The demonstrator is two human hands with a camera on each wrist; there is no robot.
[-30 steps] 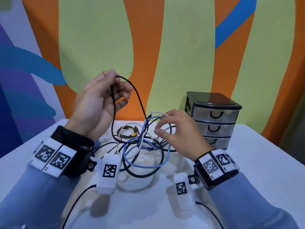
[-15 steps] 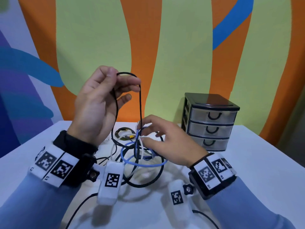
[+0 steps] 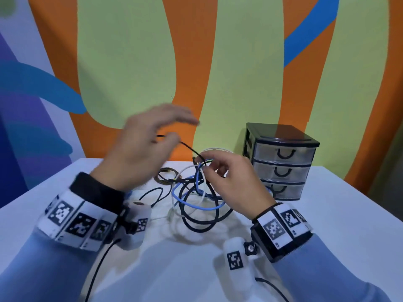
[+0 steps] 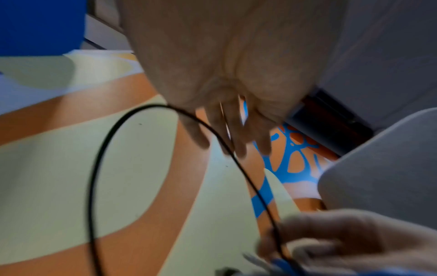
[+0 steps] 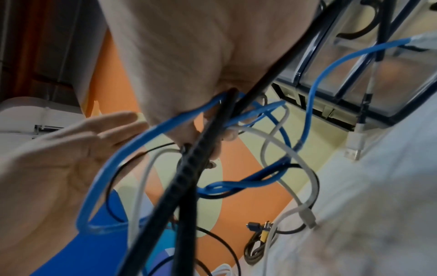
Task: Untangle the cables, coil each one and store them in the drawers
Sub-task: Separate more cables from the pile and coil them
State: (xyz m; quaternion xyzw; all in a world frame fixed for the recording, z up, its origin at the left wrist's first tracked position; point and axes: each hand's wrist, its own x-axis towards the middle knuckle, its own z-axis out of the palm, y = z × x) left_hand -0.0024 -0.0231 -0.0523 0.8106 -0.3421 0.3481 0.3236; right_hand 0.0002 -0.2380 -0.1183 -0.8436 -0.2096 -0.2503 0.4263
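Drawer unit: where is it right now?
In the head view the drawer unit stands on the white table at right, just beyond the right hand, against the painted wall, drawers closed.

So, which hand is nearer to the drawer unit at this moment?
Right. The right hand pinches the cable tangle just beside the drawer unit; the left hand is raised further away, beyond the tangle.

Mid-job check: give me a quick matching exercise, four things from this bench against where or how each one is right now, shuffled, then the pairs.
Things:
1. blue cable
2. drawer unit
3. left hand
4. right hand

States:
A. fingers spread, thin black cable draped across them
B. all three drawers closed
C. pinching the top of the cable tangle
D. looped in the tangle on the white table

Pairs: 1-D, 2-B, 3-A, 4-C
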